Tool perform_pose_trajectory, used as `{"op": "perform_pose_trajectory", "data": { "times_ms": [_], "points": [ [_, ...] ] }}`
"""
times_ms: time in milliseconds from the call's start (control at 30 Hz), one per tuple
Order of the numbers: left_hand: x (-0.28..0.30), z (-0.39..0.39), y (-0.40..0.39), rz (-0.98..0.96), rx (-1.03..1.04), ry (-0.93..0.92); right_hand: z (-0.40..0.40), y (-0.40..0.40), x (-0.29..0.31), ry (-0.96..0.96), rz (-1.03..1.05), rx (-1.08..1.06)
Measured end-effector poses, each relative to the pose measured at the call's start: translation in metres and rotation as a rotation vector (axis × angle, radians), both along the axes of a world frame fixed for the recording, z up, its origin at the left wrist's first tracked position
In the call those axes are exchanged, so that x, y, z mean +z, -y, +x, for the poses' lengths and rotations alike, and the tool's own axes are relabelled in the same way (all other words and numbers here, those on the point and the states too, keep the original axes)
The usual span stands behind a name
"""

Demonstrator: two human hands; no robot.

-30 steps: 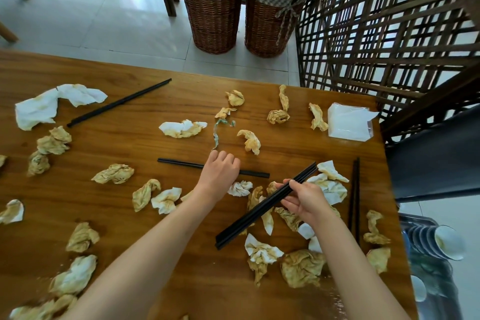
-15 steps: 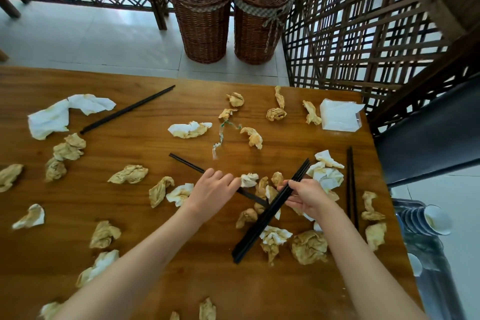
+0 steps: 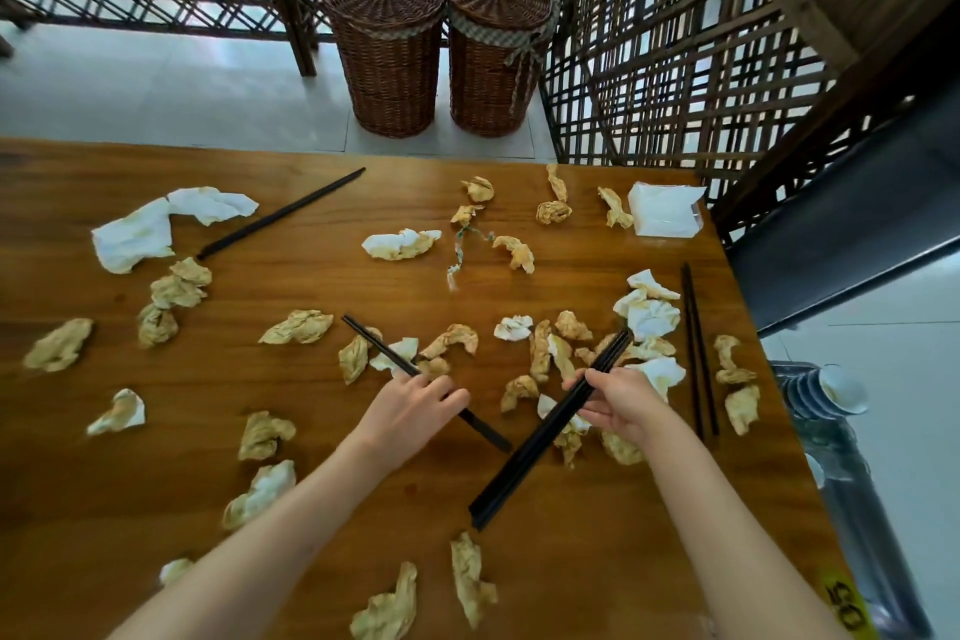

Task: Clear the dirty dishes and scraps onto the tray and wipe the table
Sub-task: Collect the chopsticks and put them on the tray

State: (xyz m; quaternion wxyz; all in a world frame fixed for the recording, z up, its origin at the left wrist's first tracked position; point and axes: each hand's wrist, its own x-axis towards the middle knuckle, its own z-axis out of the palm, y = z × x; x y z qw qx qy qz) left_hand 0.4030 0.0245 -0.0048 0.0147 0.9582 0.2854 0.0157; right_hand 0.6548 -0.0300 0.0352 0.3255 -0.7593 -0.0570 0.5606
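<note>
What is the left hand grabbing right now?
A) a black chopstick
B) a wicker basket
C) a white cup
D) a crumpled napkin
A: the left hand has its fingers curled over a single black chopstick lying slanted on the table, while the right hand holds a bundle of chopsticks.

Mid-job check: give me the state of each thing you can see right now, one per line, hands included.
Left hand: gripping a single black chopstick.
Right hand: holding a bundle of black chopsticks.
Lone chopstick: lying loose, far left of the table.
Chopstick pair: lying near the right edge.
Crumpled napkins: stained, scattered over the table.
Tissue pack: lying at the far right corner.
Wicker baskets: lidded, on the floor.
</note>
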Motion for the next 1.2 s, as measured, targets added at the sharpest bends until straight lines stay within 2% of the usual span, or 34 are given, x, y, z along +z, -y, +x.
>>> {"op": "perform_pose_trajectory", "data": {
  "times_ms": [333,500,767,933,1200],
  "points": [
    [0.01,-0.018,0.021,0.014,-0.078,0.081,-0.019,0.024,0.006,-0.002,0.015,-0.078],
    [0.001,-0.039,0.036,-0.025,-0.078,0.005,-0.027,0.03,0.004,-0.001,0.008,-0.1],
    [0.005,-0.04,0.014,0.029,0.094,0.01,-0.024,0.028,0.012,0.009,0.03,-0.107],
    [0.011,0.001,-0.032,-0.004,0.258,-0.129,-0.007,0.02,0.021,0.048,0.055,-0.099],
    [-0.011,0.054,-0.091,-0.078,0.423,-0.188,0.034,0.002,0.019,0.037,0.105,-0.093]
  ]
}}
